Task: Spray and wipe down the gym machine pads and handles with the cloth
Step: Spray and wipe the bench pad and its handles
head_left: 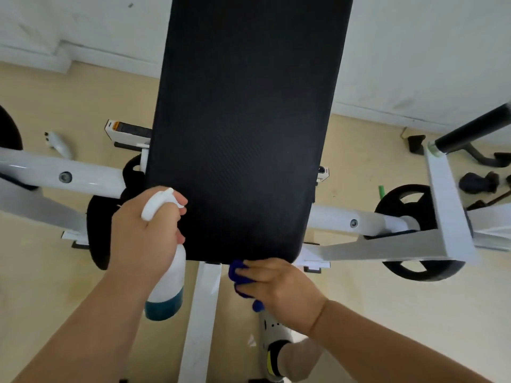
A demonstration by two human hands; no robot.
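Observation:
A long black pad (243,128) of a white-framed gym machine fills the middle of the view. My left hand (143,233) grips a white spray bottle (168,283) with blue liquid in its base, its nozzle at the pad's lower left edge. My right hand (279,286) is closed on a bunched blue cloth (237,275), pressed at the pad's near bottom edge. A black handle (472,128) on a white arm sticks out at the far right.
White frame bars (69,175) cross left and right under the pad, with black weight plates (406,205) on the right side. A white centre beam (201,322) runs toward me. My shoe (273,338) stands beside it. Small dark items lie on the beige floor at the right.

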